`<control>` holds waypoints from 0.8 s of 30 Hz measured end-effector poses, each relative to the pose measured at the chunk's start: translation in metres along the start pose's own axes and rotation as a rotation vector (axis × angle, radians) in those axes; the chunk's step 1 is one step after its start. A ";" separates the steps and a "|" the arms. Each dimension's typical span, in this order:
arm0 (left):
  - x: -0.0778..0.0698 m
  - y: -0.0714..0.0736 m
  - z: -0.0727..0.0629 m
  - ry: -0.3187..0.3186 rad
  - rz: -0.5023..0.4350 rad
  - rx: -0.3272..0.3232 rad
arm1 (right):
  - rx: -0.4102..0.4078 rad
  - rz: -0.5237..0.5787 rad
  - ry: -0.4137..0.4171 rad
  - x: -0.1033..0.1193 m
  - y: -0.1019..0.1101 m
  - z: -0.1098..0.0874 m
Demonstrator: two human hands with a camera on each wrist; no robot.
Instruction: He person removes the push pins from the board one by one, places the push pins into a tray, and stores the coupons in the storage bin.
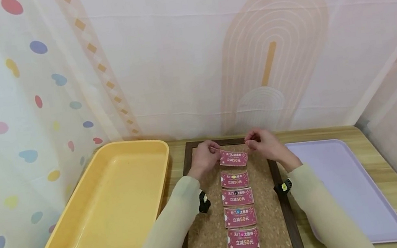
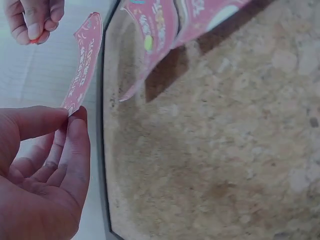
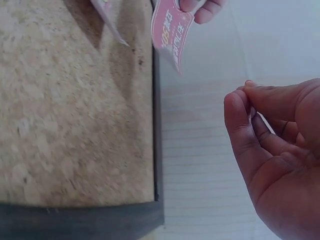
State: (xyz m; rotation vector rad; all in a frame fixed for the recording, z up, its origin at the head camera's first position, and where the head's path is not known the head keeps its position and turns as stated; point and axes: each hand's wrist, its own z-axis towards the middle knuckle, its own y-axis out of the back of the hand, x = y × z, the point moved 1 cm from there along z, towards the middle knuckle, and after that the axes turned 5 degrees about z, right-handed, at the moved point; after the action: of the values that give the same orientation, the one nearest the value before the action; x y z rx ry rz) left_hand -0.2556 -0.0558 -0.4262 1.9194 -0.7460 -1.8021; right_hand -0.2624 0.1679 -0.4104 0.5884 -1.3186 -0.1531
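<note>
My left hand (image 1: pixel 204 157) pinches a pink paper coupon (image 1: pixel 234 159) by its left end, between thumb and forefinger. In the left wrist view this coupon (image 2: pixel 86 62) curves up from the fingertips, over the far edge of the board. Opposite it, my right hand (image 1: pixel 266 145) has thumb and forefinger pressed together on a small orange-red push pin (image 3: pixel 248 83), mostly hidden by the fingertips. Below the hands, several matching coupons (image 1: pixel 240 218) run down the cork board (image 1: pixel 210 232) in a column, each with a coloured pin near its top middle.
A yellow tray (image 1: pixel 121 198) stands left of the board. On the right lies a flat lilac tray (image 1: pixel 348 187), partly under the right forearm. The board's dark frame (image 1: pixel 289 213) rests on a wood-grain table (image 1: pixel 371 133), and a patterned curtain (image 1: pixel 174 59) hangs close behind.
</note>
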 end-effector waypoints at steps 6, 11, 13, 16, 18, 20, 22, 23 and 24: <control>-0.009 0.012 0.002 -0.002 -0.057 0.034 | -0.016 -0.024 0.021 0.005 0.013 -0.007; -0.017 0.028 0.004 -0.028 -0.092 0.053 | -0.039 -0.033 0.044 0.007 0.026 -0.013; -0.019 0.036 0.004 -0.024 -0.125 0.065 | -0.055 -0.039 0.049 0.008 0.031 -0.016; -0.022 0.049 0.004 -0.012 -0.174 0.080 | -0.072 -0.050 0.042 0.008 0.039 -0.020; -0.023 0.059 0.003 0.002 -0.200 0.088 | -0.083 -0.061 0.041 0.008 0.044 -0.023; -0.023 0.068 0.003 0.011 -0.209 0.087 | -0.089 -0.076 0.037 0.006 0.049 -0.025; -0.020 0.077 0.004 0.012 -0.212 0.084 | -0.096 -0.091 0.038 0.005 0.054 -0.028; -0.019 0.082 0.004 0.011 -0.217 0.084 | -0.099 -0.096 0.039 0.004 0.056 -0.030; -0.018 0.086 0.003 0.005 -0.221 0.084 | -0.100 -0.097 0.037 0.003 0.058 -0.031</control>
State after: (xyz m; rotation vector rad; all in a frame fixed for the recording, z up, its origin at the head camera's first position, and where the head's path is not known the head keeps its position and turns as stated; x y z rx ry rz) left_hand -0.2682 -0.1118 -0.3591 2.1332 -0.6380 -1.9202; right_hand -0.2449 0.2258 -0.3834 0.5674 -1.2397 -0.2848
